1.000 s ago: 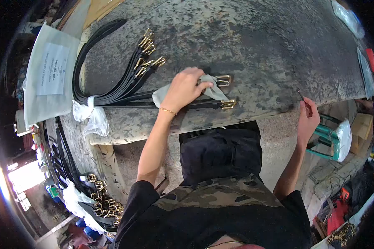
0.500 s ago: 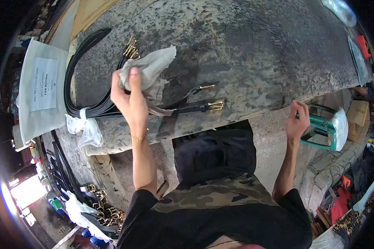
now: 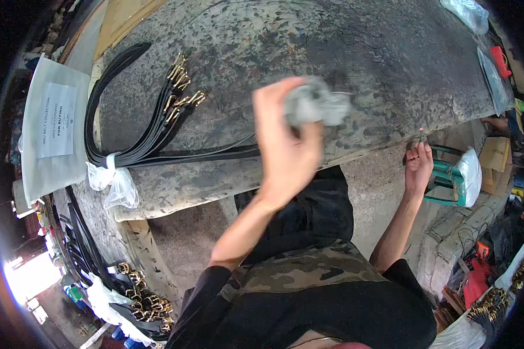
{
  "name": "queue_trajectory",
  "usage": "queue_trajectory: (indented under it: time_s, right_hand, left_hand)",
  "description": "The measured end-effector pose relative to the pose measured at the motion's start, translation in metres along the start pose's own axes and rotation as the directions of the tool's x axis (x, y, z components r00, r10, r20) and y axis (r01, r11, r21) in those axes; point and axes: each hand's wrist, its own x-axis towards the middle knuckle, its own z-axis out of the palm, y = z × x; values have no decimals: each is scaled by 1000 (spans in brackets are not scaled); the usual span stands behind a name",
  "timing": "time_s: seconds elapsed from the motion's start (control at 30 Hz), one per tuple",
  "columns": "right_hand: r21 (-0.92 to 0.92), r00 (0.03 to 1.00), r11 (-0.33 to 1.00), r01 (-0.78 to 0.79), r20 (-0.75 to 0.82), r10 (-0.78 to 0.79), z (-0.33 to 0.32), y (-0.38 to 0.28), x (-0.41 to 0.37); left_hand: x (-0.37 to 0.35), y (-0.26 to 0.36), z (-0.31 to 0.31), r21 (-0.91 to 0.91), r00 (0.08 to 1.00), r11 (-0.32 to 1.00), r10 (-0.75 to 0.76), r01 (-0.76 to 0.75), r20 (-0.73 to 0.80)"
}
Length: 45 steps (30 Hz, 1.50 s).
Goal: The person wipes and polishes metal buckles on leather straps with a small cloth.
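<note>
My left hand [image 3: 288,139] is over the middle of the worktable, closed around a crumpled grey cloth [image 3: 323,104] and somewhat blurred. Below it, dark belt straps [image 3: 215,157] run along the near side of the table; the hand hides their right ends. These belong to a bundle of black belts [image 3: 108,81] with gold buckles [image 3: 180,75], curved and wrapped in clear plastic [image 3: 116,180]. Beyond the table's front edge, my right hand [image 3: 419,166] has its fingers pinched together. A thin dark thing with a reddish tip [image 3: 421,130] shows above the fingertips, too small to name.
A white printed packet [image 3: 55,128] stands at the table's left. Under my right hand is a green stool [image 3: 445,174] with a white bag [image 3: 470,174]. More gold-buckled belts [image 3: 148,302] hang at lower left. A red-handled object [image 3: 501,61] lies at the far right.
My left hand has swept right with the cloth, uncovering the buckles at the left. My right hand has turned, and a thin thing now shows above its fingers.
</note>
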Motion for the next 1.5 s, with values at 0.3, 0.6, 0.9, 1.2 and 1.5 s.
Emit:
queue_trajectory:
  time_s: [0.3, 0.6, 0.9, 1.2, 1.5]
  right_hand:
    - [194, 993, 974, 118, -9, -118, -89, -53, -9]
    - [251, 989, 958, 139, -84, -122, -89, -63, -5]
    - [110, 979, 975, 193, 51, -200, -5, -28, 3]
    - [-18, 929, 992, -127, 349, 125, 156, 24, -14]
    - [-134, 719, 926, -353, 594, 361, 252, 105, -21]
  left_hand:
    - [-78, -38, 210, 312, 858, 842, 291, -439, 424]
    - [-110, -24, 210, -346, 584, 924, 193, 161, 789]
    - [1, -3, -36, 589, 734, 806, -365, -58, 572]
    - [0, -88, -73, 616, 834, 787, -365, 39, 413]
    - [10, -106, -64, 419, 817, 825, -511, 379, 268]
